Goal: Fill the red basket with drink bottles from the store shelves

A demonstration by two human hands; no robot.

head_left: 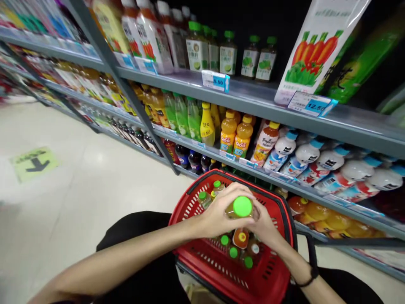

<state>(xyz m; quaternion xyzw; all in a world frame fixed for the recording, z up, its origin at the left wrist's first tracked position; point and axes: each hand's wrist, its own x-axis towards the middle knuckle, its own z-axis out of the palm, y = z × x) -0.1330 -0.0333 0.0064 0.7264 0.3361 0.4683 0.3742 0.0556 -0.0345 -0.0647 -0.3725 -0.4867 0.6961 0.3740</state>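
Green-capped bottle (241, 207), amber drink inside, is clasped between both hands right over the red shopping basket (278, 278). Left hand (218, 215) wraps its near side, fingers closed round the body; right hand (264, 223) closes on the far side, thumb up by the cap. Bottle looks upright, cap facing the camera, label hidden by fingers. It's above the basket's middle, not yet resting among the rest as far as I can tell.

Progress, judged from how things lie: basket already part-loaded. Just below the grip sit several more bottles, caps up: three or so w/ green caps (234, 252), one w/ an orange-red cap (241, 237), and beyond the grip two more green-capped ones (204, 197) at the basket's far-left corner. Room left on the near side, where the slotted red floor shows bare.

Past the hands, shelves (253, 98) of drinks: orange juice bottles (236, 133) straight beyond the grip, white blue-capped bottles (303, 154) to its right, price tags (216, 80) on the shelf edge above. Black wristband (311, 274) on the right wrist.
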